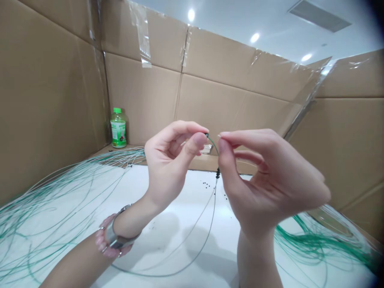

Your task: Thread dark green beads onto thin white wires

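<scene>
My left hand (171,164) pinches a small dark bead (207,135) between thumb and index finger. From that bead a thin green cord (213,145) curves down beside my right thumb to a cluster of black beads (218,173). My right hand (264,172) is closed in a pinch, level with the left and a short gap away. A tiny whitish tip shows at its fingertips, seemingly the end of a thin white cord. Below the cluster, a green strand and a pale strand (198,216) hang in a loop toward my left wrist.
Loose black beads (206,185) lie on the white tabletop (168,248). Many green and white cords (75,188) spread at the left, with a thick green bundle (318,240) at the right. A green-capped bottle (118,130) stands in the back left corner. Cardboard walls (234,92) surround the table.
</scene>
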{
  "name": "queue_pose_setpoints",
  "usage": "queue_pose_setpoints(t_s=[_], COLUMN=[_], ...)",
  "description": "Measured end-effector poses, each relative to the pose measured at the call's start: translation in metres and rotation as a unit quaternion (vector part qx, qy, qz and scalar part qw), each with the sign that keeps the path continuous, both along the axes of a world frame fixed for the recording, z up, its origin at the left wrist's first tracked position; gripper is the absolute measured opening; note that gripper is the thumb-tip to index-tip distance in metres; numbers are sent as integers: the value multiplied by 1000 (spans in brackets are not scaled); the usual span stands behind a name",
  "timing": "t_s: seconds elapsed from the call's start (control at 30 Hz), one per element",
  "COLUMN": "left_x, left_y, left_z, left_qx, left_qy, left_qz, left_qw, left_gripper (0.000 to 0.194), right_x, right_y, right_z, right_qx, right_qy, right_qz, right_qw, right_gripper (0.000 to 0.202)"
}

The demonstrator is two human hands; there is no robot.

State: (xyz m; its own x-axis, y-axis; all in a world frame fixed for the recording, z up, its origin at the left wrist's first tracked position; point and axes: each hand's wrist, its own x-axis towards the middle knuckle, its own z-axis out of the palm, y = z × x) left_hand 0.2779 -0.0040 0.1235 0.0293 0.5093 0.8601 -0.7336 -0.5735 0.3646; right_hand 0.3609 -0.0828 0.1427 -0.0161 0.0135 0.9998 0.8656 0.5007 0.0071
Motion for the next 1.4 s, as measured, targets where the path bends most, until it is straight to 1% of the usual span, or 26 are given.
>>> queue_pose_setpoints(t_s=[0.1, 0.33, 0.5, 0.7, 0.83, 1.0, 1.13, 1.23, 1.4], left_x=[0, 1, 0, 1, 2, 2, 3, 2, 1], left_y=[-1, -1, -1, -1, -2, -2, -1, -1, -1], left_z=[0, 0, 1, 1, 1, 1, 0, 1, 1], left_qx=[8, 25, 34, 38, 26, 33, 37, 45, 75], left_qy=[-5, -11, -15, -11, -11, -16, -20, -20, -11], left_qz=[-6, 5, 16, 48, 34, 24, 18, 31, 77], left_qw=[1000, 1000, 999, 998, 999, 999, 999, 998, 994], left_gripper=[5, 4, 5, 5, 4, 6, 6, 7, 9], right_x=[-1, -2, -1, 0, -1, -2, -1, -1, 0], right_y=[-2, -2, -3, -5, -5, -5, -5, -6, -9], right_z=[1, 1, 2, 1, 1, 2, 2, 2, 3], right_qx=[-19, -18, -32, -25, -32, -43, -45, -47, -51], right_qy=[-8, -20, -30, -41, -34, -22, -27, -31, -49], right_qz=[-20, -44, -55, -55, -60, -64, -63, -65, -87], right_qw=[1000, 999, 998, 997, 997, 997, 997, 996, 994], right_gripper=[22, 14, 16, 18, 18, 16, 18, 18, 17])
